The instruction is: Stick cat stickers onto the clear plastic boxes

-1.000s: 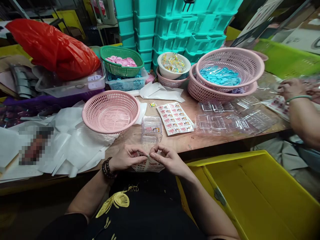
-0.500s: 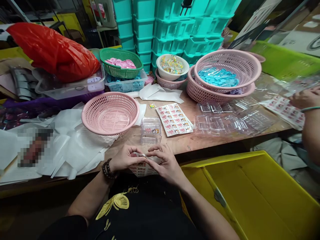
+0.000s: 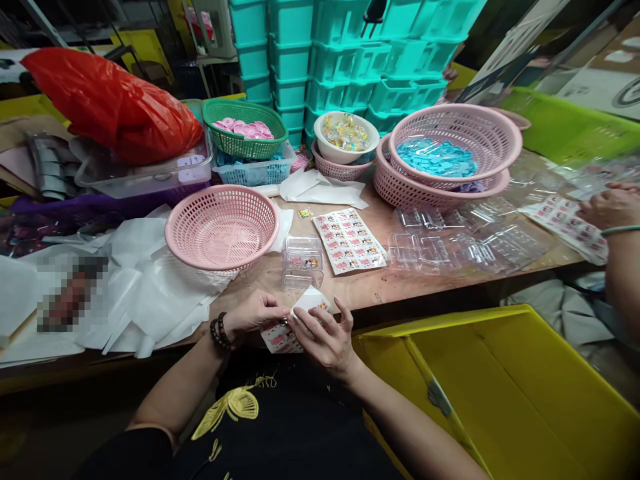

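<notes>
A sticker sheet [image 3: 281, 339] with cartoon prints is held near the table's front edge. My left hand [image 3: 257, 312] pinches it by the thumb and fingertips. My right hand [image 3: 325, 337] also has its thumb and forefinger closed on the sheet, its other fingers raised; they partly cover the paper. A white corner of the sheet sticks up above the fingers. Just beyond stands a clear plastic box [image 3: 302, 261] bearing a cartoon sticker. Right of the box lies another sticker sheet [image 3: 350, 241], flat on the table.
A pink basket [image 3: 223, 227] stands at left by crumpled white paper [image 3: 145, 287]. Clear plastic trays [image 3: 440, 243] lie at right, below stacked pink baskets [image 3: 455, 120]. A yellow crate [image 3: 500, 393] is at lower right. A co-worker's hand [image 3: 613, 207] rests at the right edge.
My right hand's fingers have come down and lifted apart, and the sheet has turned so that a white corner now shows above my hands. The things on the table have stayed put.
</notes>
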Demonstrator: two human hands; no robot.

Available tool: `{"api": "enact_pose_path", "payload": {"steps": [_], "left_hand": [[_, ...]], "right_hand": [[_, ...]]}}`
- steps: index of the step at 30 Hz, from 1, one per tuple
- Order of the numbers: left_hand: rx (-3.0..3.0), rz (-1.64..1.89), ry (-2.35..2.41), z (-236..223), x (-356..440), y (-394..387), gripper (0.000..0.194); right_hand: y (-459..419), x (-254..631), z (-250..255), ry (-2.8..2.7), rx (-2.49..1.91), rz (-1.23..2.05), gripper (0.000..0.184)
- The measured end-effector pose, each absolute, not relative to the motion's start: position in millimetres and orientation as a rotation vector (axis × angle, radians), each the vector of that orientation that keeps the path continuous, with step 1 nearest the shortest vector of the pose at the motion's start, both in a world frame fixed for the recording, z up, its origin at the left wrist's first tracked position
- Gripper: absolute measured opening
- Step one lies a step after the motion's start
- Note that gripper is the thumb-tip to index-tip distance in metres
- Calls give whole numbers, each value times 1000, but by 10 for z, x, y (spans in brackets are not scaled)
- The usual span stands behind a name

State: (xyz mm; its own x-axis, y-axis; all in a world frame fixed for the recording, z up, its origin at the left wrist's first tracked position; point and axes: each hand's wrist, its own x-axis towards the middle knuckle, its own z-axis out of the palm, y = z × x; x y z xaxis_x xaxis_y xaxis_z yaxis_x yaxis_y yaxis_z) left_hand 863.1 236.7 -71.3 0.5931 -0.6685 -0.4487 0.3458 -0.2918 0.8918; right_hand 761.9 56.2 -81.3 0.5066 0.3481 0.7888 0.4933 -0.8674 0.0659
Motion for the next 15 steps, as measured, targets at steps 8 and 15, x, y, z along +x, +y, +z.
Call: {"api": "enact_pose_path", "payload": {"steps": [8,15], "left_hand": [[1539,-1000,-243,-779,8659,2291,51],[1686,-854,-330,-833,8689,2306,31]], "right_hand": [[509,7614,-903,-821,-2544,-1276,18],[488,7594,-791,-1091,-2470,-1070,17]]}}
